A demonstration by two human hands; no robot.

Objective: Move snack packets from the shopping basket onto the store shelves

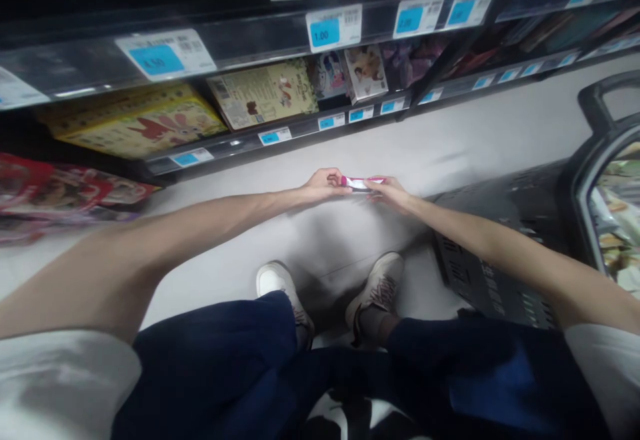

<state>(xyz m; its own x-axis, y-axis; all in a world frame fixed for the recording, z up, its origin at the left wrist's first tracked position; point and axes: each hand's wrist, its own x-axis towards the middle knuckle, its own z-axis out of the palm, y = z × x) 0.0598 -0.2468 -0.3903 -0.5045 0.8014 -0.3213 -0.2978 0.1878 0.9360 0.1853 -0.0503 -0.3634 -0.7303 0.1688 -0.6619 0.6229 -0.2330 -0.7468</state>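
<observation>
Low over the floor, both hands meet at a small pink-and-white packet (356,184), too small to read. My left hand (324,183) has its fingers curled at the packet's left end. The right end is pinched by my right hand (391,193), whose thumb lies across the packet's front. Part of the packet is hidden behind the right fingers. My shoes stand on the floor just below the hands.
Ahead, a dark shelf edge (235,140) carries price tags, with yellow boxes (150,123) and other goods on it. At the right stands a grey shopping basket (493,283) beside a black-rimmed container (575,207) of packaged goods. Red packages (65,193) lie at far left.
</observation>
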